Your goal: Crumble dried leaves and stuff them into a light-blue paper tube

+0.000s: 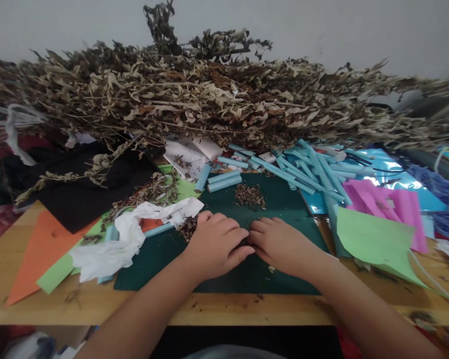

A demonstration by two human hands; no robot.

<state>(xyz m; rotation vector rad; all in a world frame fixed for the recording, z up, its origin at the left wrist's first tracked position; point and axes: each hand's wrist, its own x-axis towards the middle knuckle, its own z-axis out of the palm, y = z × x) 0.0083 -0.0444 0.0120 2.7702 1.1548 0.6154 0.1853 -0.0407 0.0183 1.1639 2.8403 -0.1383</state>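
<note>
My left hand (pixel 215 244) and my right hand (pixel 279 245) rest palm down, side by side, on a dark green sheet (pixel 153 264) lying on a wooden table (pixel 224 309). Their fingertips meet at the middle and curl over something I cannot make out. A small heap of crumbled dry leaves (pixel 250 195) lies on the sheet just beyond the hands. Two short light-blue paper tubes (pixel 224 181) lie further back on the same sheet.
A big pile of dried leafy branches (pixel 209 99) fills the back of the table. Several light-blue tubes (pixel 307 169) lie at right, with pink paper (pixel 381 202), green paper (pixel 377 242) and shiny blue foil (pixel 389 169). Crumpled white tissue (pixel 123 239), orange paper (pixel 41 254) and black cloth (pixel 86 189) sit at left.
</note>
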